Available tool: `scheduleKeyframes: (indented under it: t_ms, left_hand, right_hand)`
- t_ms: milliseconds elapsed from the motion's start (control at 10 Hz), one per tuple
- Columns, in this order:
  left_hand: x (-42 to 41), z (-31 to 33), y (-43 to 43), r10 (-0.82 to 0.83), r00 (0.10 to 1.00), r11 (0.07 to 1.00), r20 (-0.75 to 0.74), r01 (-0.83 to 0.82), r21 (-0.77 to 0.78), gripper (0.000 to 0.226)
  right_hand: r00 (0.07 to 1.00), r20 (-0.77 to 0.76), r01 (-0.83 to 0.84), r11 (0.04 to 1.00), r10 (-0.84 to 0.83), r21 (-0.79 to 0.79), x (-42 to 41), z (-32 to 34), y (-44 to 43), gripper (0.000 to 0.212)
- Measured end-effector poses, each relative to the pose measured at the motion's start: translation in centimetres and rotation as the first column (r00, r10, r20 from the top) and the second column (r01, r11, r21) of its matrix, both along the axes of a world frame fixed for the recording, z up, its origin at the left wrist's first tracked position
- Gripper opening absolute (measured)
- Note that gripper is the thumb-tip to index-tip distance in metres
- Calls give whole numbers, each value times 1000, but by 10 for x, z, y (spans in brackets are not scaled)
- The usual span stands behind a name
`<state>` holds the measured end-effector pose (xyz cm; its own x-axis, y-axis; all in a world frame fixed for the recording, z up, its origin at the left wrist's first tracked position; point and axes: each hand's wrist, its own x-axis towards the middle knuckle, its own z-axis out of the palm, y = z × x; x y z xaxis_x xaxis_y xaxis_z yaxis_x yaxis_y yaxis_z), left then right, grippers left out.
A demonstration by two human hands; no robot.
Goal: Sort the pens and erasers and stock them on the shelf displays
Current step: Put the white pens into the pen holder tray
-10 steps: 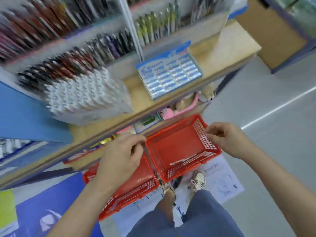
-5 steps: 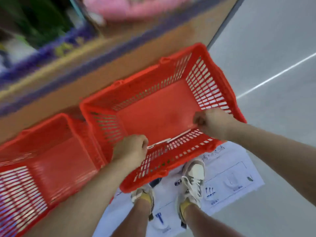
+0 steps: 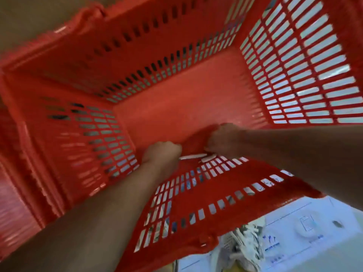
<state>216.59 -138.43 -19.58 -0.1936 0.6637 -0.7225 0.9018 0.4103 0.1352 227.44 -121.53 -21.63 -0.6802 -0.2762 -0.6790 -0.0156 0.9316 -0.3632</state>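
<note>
A red slotted basket (image 3: pixel 294 71) fills the head view, seen from close above. Two thin white pens lie on its floor against the near wall: a longer pen (image 3: pixel 193 156) and a shorter one (image 3: pixel 209 158). My left hand (image 3: pixel 161 153) is down inside the basket with curled fingers closed at the left end of the longer pen. My right hand (image 3: pixel 224 141) is also inside, its curled fingers directly over the shorter pen; the blur hides whether they grip it. Shelf displays are out of view.
A second red basket (image 3: pixel 11 193) stands against the left side. Below the near wall a white printed sheet (image 3: pixel 306 236) lies on the floor, with a white shoe (image 3: pixel 245 246) on it. Brown shelf wood (image 3: pixel 29 20) shows at the top left.
The view has dropped from the shelves down into the basket. Both hands left the basket rim and went down to the white pens on its floor.
</note>
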Motion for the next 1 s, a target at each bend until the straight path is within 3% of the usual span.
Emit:
scheduleKeyframes:
  t_ms: [100,200,300,400,500,600,700,800,900,1000]
  left_hand:
    - [-8,0,0,18,998,1000,-64,-17,25,24]
    - [-20,-4,4,109,985,994,-134,-110,-3,29]
    - [-27,-4,8,202,964,978,-174,-209,-20,36]
    - [-30,-3,11,282,945,959,-164,-281,30,34]
    - [-33,0,13,468,882,884,-58,-467,27,23]
    - [-28,19,14,810,508,557,293,-823,-112,11]
    - [-21,62,14,824,321,419,467,-900,-121,10]
    - [-15,128,17,789,261,332,556,-943,-29,16]
    - [-13,210,22,759,90,122,645,-993,-5,15]
    - [-13,307,32,704,-37,-37,709,-999,-14,11]
  right_hand:
    - [971,47,-238,958,234,161,-3,16,-2,23]
    - [951,23,-308,933,310,188,1,14,7,28]
    - [962,38,-271,943,269,193,1,16,22,39]
    - [979,86,-201,941,185,273,-1,12,19,47]
    - [955,22,283,930,-296,233,-7,16,32,42]
    - [466,79,882,470,-881,39,-18,34,41,27]
    - [10,347,987,-46,-938,-151,-27,79,33,8]
    - [12,522,965,-127,-853,-229,-19,149,21,24]
    - [-8,554,900,-248,-832,-359,-6,221,6,12]
    - [-126,598,810,-430,-791,-399,3,302,-1,9]
